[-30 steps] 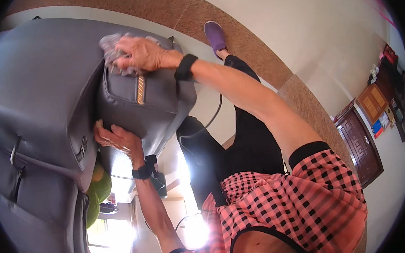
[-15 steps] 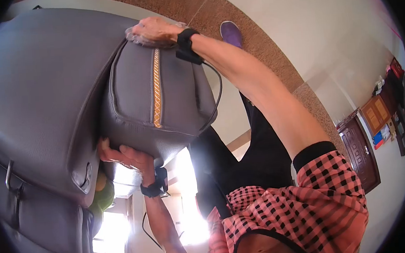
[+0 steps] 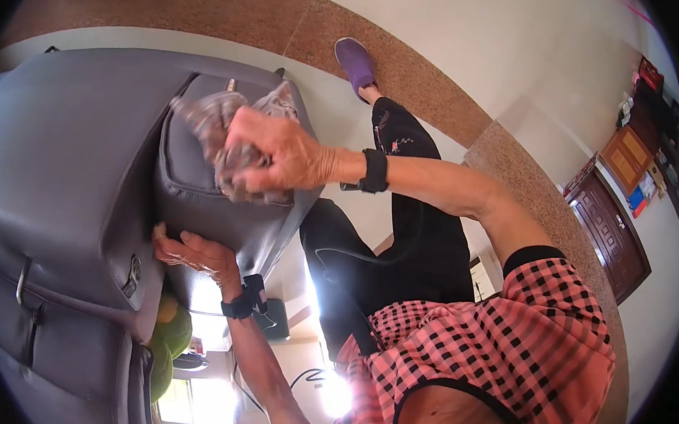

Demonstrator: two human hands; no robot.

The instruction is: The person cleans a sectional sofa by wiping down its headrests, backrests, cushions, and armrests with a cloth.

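A crumpled brownish-grey cloth (image 3: 220, 134) is gripped in my right hand (image 3: 276, 149), the fingers bunched around it. It lies over the padded end (image 3: 221, 208) of a grey leather-like sofa, and part of the cloth is smeared by motion. Beneath the hand and cloth, most of the padded end's orange stitched strip is hidden, with only a short piece at the top showing. My left hand (image 3: 197, 257) rests against the lower side of this padded end, fingers stretched out and holding nothing. Black bands circle both wrists.
The wide grey sofa section (image 3: 60, 160) fills the left, with a metal loop (image 3: 21, 281) on its side. A green rounded thing (image 3: 171, 334) is beside it. Brown granite floor bands (image 3: 416, 73) cross pale tiles. My purple shoe (image 3: 355, 63) stands on the floor. A dark door (image 3: 604, 225) is at right.
My right hand has come from the far edge of the padded end down over its middle, bringing the cloth across the stitched strip. My left hand stays at the lower side. The view has shifted slightly.
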